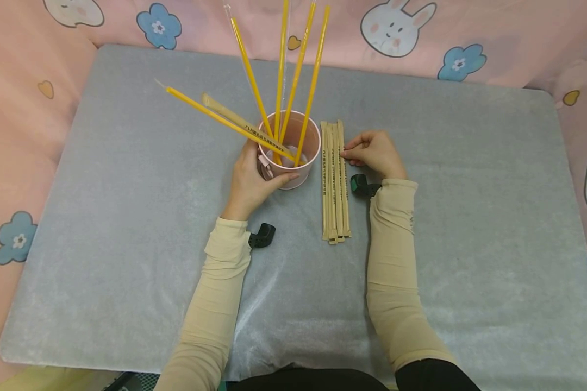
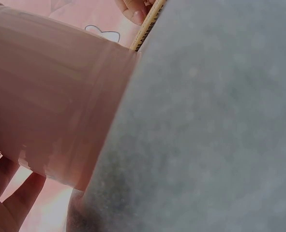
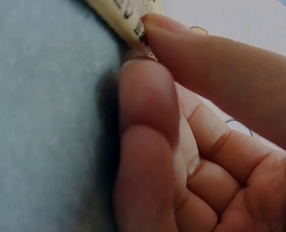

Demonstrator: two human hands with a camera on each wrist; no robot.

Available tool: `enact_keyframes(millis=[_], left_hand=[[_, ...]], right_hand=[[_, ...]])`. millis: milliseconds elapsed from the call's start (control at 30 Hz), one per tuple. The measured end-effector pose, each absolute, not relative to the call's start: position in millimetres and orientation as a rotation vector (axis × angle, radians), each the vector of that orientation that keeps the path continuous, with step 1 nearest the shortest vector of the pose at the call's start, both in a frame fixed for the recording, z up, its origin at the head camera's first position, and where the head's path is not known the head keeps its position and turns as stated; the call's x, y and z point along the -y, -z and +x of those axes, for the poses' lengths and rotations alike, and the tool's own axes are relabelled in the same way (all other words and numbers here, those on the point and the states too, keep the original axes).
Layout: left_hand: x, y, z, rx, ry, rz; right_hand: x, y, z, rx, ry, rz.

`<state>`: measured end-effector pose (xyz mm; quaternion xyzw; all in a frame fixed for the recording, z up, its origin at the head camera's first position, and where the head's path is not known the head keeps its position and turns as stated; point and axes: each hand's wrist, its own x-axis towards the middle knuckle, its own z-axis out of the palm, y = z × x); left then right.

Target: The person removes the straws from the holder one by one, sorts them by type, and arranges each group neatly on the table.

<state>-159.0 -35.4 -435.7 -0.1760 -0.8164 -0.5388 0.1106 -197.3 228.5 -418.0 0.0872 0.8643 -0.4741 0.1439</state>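
My left hand [image 1: 251,182] grips a pink cup [image 1: 314,142], fingers round its far left side and thumb across its near side. Several yellow straws [image 1: 249,68] in clear wrappers lean out of the cup, along with one straw in a tan paper wrapper [image 1: 225,113]. Right of the cup, several paper-wrapped straws [image 1: 333,190] lie side by side on the cloth. At their right edge, my right hand [image 1: 378,155] pinches the outermost wrapped straw [image 3: 126,19] between thumb and fingertip. In the left wrist view the cup wall [image 2: 51,96] fills much of the left.
Grey cloth covers the table [image 1: 494,228]. A pink curtain [image 1: 323,32] with rabbits and blue flowers surrounds its back and sides. Small black cameras [image 1: 262,236] sit on both wrists. The tall straws stick up well above the cup.
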Motion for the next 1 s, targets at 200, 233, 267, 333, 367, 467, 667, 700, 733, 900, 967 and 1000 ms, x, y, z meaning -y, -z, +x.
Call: enact_keyframes(millis=[200, 233, 267, 333, 367, 467, 667, 700, 733, 900, 967, 1000], left_hand=[[35.5, 435.8, -158.7, 2.4, 1.588, -0.517], [35.5, 435.6, -158.6, 2.402, 1.591, -0.517], [35.5, 435.5, -158.7, 2.404, 1.594, -0.516], [35.7, 435.4, -158.7, 2.409, 1.596, -0.515], [35.9, 435.2, -158.7, 2.41, 1.597, -0.514], [35.9, 434.8, -158.5, 2.414, 1.597, -0.513], [35.5, 435.3, -158.3, 2.404, 1.59, -0.513], [35.6, 435.4, -158.4, 2.404, 1.591, -0.513], [35.7, 435.5, -158.4, 2.407, 1.593, -0.512], [35.9, 435.4, -158.6, 2.416, 1.596, -0.514], [35.9, 435.3, -158.7, 2.414, 1.595, -0.517], [35.9, 435.3, -158.8, 2.413, 1.594, -0.518]], right_hand=[[-227.4, 419.3, -198.0, -2.519, 1.311, 0.27], [-227.2, 419.5, -198.2, -2.523, 1.306, 0.272], [-227.2, 419.6, -198.2, -2.527, 1.303, 0.272], [-227.1, 419.6, -198.2, -2.53, 1.298, 0.27], [-226.8, 419.5, -198.2, -2.533, 1.295, 0.269], [-226.6, 419.4, -198.1, -2.54, 1.279, 0.269], [-226.1, 418.9, -197.0, -2.554, 1.261, 0.269], [-225.9, 418.6, -196.9, -2.556, 1.262, 0.271], [-225.6, 418.3, -196.7, -2.557, 1.263, 0.273], [-224.8, 417.1, -196.1, -2.556, 1.271, 0.275], [-225.1, 417.2, -196.4, -2.554, 1.273, 0.268], [-225.3, 417.3, -196.6, -2.553, 1.274, 0.266]])
